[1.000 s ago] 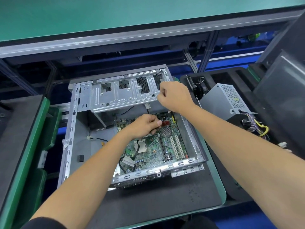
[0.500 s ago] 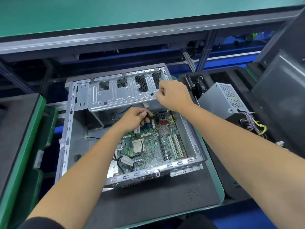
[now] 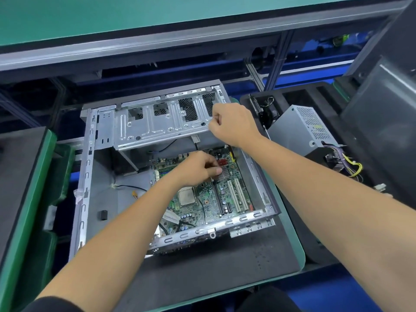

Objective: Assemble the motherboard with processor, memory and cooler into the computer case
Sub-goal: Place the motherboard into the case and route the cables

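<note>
Mat: the black work mat (image 3: pixel 202 273) lies nearest me, with the computer case (image 3: pixel 86 176) resting open on it.
Motherboard: the green motherboard (image 3: pixel 209 194) lies flat in the case floor, toward its right wall; the bare processor (image 3: pixel 187 196) sits in its socket, no cooler on it yet.
Left hand: my left hand (image 3: pixel 198 168) hovers low over the board's far half, fingers curled with thumb against them; I seem to pinch something small, but I cannot tell what.
Right hand: my right hand (image 3: pixel 231 123) grips the near right corner of the raised drive cage (image 3: pixel 162 122), fingers closed on its edge.
Handling: I judge the board stiff but fragile, light, with sharp solder points; it is best held by its bare edges, never by sockets or slots. The cage is thin sheet steel, rigid, and its edges may cut.
Beside: a grey power supply (image 3: pixel 299 129) lies well apart to the right, wires trailing.
</note>
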Action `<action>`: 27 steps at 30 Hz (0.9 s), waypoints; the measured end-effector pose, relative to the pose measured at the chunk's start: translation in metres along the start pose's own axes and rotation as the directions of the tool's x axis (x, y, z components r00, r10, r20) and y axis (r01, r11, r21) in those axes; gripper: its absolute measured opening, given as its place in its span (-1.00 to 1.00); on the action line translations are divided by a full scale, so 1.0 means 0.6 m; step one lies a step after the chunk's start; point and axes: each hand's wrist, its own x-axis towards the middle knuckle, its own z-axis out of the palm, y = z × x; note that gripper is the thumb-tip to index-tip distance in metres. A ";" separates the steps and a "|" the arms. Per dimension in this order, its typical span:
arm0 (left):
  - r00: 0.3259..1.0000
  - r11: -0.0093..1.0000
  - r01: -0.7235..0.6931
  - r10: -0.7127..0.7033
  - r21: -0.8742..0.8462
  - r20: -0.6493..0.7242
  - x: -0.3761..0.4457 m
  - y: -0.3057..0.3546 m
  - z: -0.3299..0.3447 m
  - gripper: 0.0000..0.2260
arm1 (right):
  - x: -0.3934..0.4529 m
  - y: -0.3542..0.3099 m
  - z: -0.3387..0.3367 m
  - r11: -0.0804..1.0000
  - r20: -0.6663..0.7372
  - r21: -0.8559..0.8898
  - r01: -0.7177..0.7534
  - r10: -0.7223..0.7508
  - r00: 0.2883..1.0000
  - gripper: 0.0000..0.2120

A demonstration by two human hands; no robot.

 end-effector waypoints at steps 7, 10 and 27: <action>0.995 0.993 0.096 -0.092 -0.073 0.048 0.012 0.024 0.031 -0.91 | 0.001 0.000 -0.001 1.000 0.012 -0.006 -0.008 0.008 1.000 -0.89; 0.993 0.994 0.098 -0.094 -0.050 0.072 0.024 0.042 0.048 -0.84 | 0.000 0.000 0.000 1.000 0.006 -0.008 -0.010 0.010 1.000 -0.90; 0.999 0.986 -0.009 0.004 0.166 0.032 0.040 0.062 0.098 -0.87 | 0.000 0.000 -0.001 1.000 0.002 -0.004 0.007 -0.007 1.000 -0.87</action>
